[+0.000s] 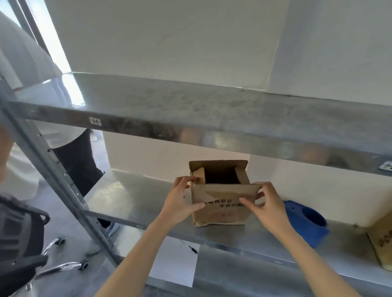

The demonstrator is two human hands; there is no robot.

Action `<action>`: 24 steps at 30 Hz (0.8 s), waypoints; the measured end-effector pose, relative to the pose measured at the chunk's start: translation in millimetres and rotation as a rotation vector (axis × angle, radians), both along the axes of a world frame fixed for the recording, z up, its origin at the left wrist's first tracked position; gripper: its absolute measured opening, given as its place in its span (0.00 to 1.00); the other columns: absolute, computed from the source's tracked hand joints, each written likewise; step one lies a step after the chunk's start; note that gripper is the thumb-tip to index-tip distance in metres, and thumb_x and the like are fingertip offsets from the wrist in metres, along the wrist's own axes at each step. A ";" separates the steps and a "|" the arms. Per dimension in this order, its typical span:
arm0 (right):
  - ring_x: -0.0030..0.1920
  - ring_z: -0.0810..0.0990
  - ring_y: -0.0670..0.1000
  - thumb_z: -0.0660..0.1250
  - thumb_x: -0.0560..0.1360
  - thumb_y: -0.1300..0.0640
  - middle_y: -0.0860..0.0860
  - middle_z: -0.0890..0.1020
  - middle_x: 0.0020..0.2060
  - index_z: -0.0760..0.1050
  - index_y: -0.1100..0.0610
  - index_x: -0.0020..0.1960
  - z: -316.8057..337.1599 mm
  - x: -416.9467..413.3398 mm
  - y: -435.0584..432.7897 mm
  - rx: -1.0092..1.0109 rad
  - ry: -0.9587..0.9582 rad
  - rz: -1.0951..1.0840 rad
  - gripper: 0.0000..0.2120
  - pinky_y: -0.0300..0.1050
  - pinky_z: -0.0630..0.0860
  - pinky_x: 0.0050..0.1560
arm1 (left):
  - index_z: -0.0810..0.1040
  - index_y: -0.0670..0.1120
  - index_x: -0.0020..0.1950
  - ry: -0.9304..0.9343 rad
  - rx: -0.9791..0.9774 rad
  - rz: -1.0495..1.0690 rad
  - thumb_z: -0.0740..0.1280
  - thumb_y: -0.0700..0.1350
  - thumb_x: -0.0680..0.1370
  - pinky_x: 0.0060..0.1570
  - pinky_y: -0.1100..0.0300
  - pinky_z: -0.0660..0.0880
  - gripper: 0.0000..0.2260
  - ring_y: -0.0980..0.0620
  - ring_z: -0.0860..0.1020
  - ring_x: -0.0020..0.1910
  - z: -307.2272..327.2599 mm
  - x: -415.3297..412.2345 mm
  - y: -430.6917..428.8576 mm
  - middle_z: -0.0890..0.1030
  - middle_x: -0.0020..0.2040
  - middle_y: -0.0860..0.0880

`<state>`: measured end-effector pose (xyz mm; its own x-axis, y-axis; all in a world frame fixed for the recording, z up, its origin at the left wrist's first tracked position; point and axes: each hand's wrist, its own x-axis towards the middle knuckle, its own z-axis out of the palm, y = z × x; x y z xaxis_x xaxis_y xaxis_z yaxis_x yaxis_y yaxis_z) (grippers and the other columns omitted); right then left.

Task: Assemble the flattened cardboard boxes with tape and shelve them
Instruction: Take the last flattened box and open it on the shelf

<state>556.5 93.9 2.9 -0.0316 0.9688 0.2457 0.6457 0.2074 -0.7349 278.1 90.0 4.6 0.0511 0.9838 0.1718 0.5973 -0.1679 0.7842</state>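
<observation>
Hands: left hand (180,201) grips cardboard box (220,207) at its 9 o'clock edge, right hand (269,209) pinches its front flap at 3 o'clock, steadying both sides | Box: upright on metal shelf (128,200), top flaps open | Step: likely squaring placement | Blue plastic object (306,224): 3 o'clock, just beside.

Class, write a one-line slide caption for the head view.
Left hand and right hand grip an open box on the shelf.
</observation>
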 end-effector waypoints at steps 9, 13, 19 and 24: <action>0.43 0.78 0.44 0.69 0.76 0.44 0.37 0.70 0.49 0.73 0.50 0.50 5.4 -3.4 6.0 -0.095 0.006 0.022 0.11 0.34 0.76 0.42 | 0.73 0.50 0.62 -0.058 0.029 -0.050 0.78 0.53 0.69 0.54 0.69 0.76 0.25 0.59 0.74 0.57 -2.3 5.3 2.8 0.68 0.64 0.58; 0.42 0.78 0.44 0.67 0.77 0.43 0.41 0.73 0.47 0.74 0.52 0.47 6.8 -0.2 6.0 -0.094 0.011 0.013 0.12 0.40 0.77 0.44 | 0.77 0.49 0.59 -0.127 0.012 -0.070 0.73 0.53 0.74 0.50 0.64 0.79 0.16 0.57 0.76 0.56 -1.4 4.1 6.3 0.70 0.61 0.59; 0.39 0.78 0.43 0.71 0.74 0.44 0.43 0.77 0.46 0.70 0.42 0.54 15.4 -4.3 11.9 -0.071 0.101 -0.069 0.13 0.32 0.73 0.37 | 0.78 0.47 0.53 -0.186 0.019 -0.055 0.70 0.49 0.78 0.47 0.59 0.81 0.07 0.52 0.77 0.55 2.0 1.2 17.7 0.72 0.55 0.59; 0.52 0.77 0.47 0.72 0.73 0.43 0.43 0.68 0.66 0.56 0.49 0.77 19.6 -5.9 25.9 -0.126 0.067 -0.091 0.39 0.41 0.75 0.46 | 0.66 0.52 0.67 -0.277 0.013 0.048 0.75 0.47 0.74 0.48 0.55 0.80 0.27 0.55 0.76 0.58 6.0 2.9 25.8 0.74 0.60 0.54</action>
